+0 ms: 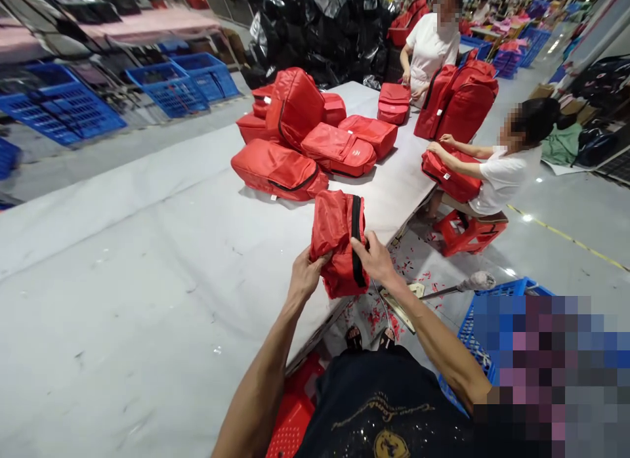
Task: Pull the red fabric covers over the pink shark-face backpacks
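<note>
Your left hand (309, 273) grips the left side of the red bag (331, 225), your right hand (378, 258) pinches its black zipper strip (356, 215), bag held at the edge of the white table (147, 300), piled red backpacks (296, 107) beyond it.

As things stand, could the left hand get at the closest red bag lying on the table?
Probably, with a forward stretch: white tabletop lies between the left hand and the lying bag. But that hand is gripping another red bag, so it likely must let go first.

White table (123, 300), glossy floor (581, 208).
</note>
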{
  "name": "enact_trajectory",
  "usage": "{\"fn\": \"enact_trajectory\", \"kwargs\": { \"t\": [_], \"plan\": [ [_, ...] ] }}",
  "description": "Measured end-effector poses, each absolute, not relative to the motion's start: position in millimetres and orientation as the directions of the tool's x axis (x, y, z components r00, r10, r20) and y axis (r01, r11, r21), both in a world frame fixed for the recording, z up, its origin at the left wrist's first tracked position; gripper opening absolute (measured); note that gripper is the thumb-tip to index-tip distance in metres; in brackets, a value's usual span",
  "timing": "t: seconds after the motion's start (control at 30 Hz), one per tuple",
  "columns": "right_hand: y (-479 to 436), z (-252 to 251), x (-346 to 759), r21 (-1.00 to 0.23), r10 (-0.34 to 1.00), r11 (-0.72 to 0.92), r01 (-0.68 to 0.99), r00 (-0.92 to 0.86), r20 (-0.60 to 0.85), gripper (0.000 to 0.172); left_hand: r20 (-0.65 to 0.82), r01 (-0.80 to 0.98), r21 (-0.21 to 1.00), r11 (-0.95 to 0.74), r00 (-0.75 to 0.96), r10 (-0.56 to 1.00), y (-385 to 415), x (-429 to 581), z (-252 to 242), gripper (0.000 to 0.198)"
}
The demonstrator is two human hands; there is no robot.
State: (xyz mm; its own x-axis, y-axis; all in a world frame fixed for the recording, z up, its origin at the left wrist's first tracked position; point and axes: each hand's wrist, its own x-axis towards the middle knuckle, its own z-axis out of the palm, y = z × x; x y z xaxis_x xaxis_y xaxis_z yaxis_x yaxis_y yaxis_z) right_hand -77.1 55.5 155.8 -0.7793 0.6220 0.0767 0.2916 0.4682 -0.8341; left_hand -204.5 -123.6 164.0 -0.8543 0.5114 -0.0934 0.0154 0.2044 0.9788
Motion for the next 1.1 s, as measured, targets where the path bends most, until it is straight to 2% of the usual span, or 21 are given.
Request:
{"fn": "enact_trajectory", "kwargs": {
  "t": [0.1,0.23,0.3,0.37,0.47,0.57,0.67,0.83,0.9,1.0,1.07,1.1],
  "plan": [
    [27.2,115.2,-55.2,-0.846,0.664,0.458,0.275,-0.738,0.120,0.058,-0.118,-0.025,0.982,0.189,-0.856,0.504,-124.4,-204.7,158.3,0.043],
    [8.9,52.2,-38.8,-0.893,0.693,0.421,0.160,-0.691,0.203,0.078,-0.123,-0.051,0.986,0.156,-0.857,0.501,-122.2,-206.6,158.1,0.044],
    [8.8,30.9,-34.9,-0.899,0.700,0.403,0.172,-0.691,0.182,0.079,-0.121,-0.054,0.988,0.146,-0.859,0.498,-119.9,-206.5,159.6,0.045],
    [12.9,21.3,-31.8,-0.888,0.680,0.420,0.189,-0.714,0.169,0.072,-0.119,-0.057,0.989,0.139,-0.859,0.497,-117.9,-206.0,160.6,0.046],
    [24.7,26.2,-27.1,-0.841,0.615,0.503,0.198,-0.766,0.188,0.061,-0.128,-0.068,0.988,0.136,-0.854,0.504,-116.9,-206.4,160.4,0.047],
    [41.6,43.0,-21.5,-0.736,0.528,0.636,0.230,-0.825,0.199,0.046,-0.125,-0.050,0.987,0.153,-0.840,0.529,-118.8,-208.3,160.9,0.045],
    [55.5,60.0,-14.0,-0.624,0.492,0.714,0.318,-0.862,0.122,0.027,-0.102,0.002,0.983,0.184,-0.826,0.554,-121.1,-208.5,164.9,0.047],
    [43.8,85.3,-7.2,-0.580,0.628,0.632,0.515,-0.778,-0.007,0.026,-0.065,0.075,0.971,0.229,-0.834,0.549,-122.6,-197.5,173.6,0.047],
    [35.8,98.7,-13.5,-0.602,0.634,0.638,0.481,-0.772,0.054,0.025,-0.070,0.074,0.968,0.240,-0.838,0.541,-122.7,-190.5,175.2,0.046],
    [46.0,118.8,-31.0,-0.585,0.586,0.719,0.375,-0.780,0.219,0.031,-0.069,0.079,0.970,0.230,-0.818,0.571,-126.3,-183.3,176.1,0.046],
    [70.7,123.8,-37.3,-0.565,0.619,0.712,0.417,-0.753,0.225,0.033,-0.069,0.085,0.970,0.228,-0.803,0.591,-135.1,-184.4,176.2,0.047],
    [85.3,121.6,-35.7,-0.565,0.681,0.658,0.497,-0.713,0.166,0.037,-0.071,0.083,0.969,0.231,-0.805,0.588,-142.1,-187.0,176.0,0.047]
  ]
}}
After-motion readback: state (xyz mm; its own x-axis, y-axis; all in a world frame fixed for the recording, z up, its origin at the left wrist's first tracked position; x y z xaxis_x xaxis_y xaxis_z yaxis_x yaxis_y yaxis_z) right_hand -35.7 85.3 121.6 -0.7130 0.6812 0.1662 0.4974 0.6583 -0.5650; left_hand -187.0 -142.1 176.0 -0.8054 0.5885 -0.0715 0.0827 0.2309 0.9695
